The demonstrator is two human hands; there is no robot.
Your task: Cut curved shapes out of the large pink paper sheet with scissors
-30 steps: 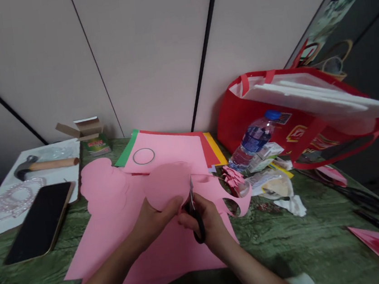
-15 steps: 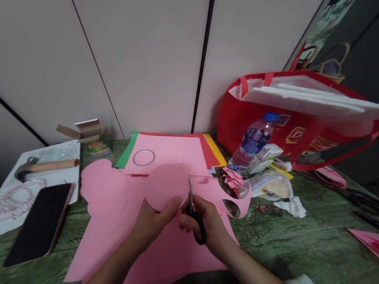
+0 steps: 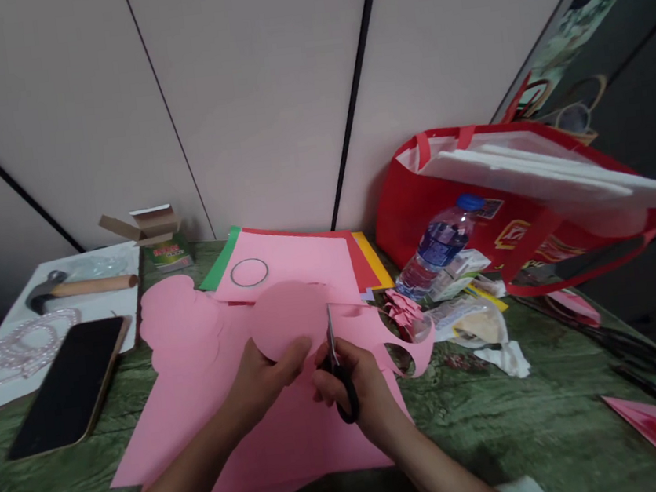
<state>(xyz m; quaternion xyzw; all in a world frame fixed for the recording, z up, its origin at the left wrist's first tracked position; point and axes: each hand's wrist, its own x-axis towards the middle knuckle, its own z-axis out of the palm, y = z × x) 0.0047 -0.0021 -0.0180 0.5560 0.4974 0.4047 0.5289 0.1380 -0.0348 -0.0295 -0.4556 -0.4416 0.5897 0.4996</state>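
A round pink paper disc (image 3: 289, 317) is pinched along its lower edge by my left hand (image 3: 266, 379), thumb on top. Black-handled scissors (image 3: 346, 390) sit in my right hand (image 3: 362, 388), their blades pointing away from me and looking nearly closed at the disc's right edge. Under both hands lie large pink paper sheets (image 3: 257, 451). To their left rests a pile of cut pink rounds (image 3: 174, 323). A pink offcut with a curved hole (image 3: 426, 353) lies to the right of the scissors.
At left are a black phone (image 3: 71, 386), a hammer (image 3: 92, 286), a beaded strand (image 3: 25, 347) and a small open box (image 3: 168, 248). Coloured sheets (image 3: 305, 256) with a thin ring (image 3: 249, 272) lie behind. A water bottle (image 3: 440, 245) and red bag (image 3: 394, 199) stand right.
The pink disc has tilted and shifted up very slightly at its far edge. My right hand and the scissors have moved a touch to the right; all else looks the same.
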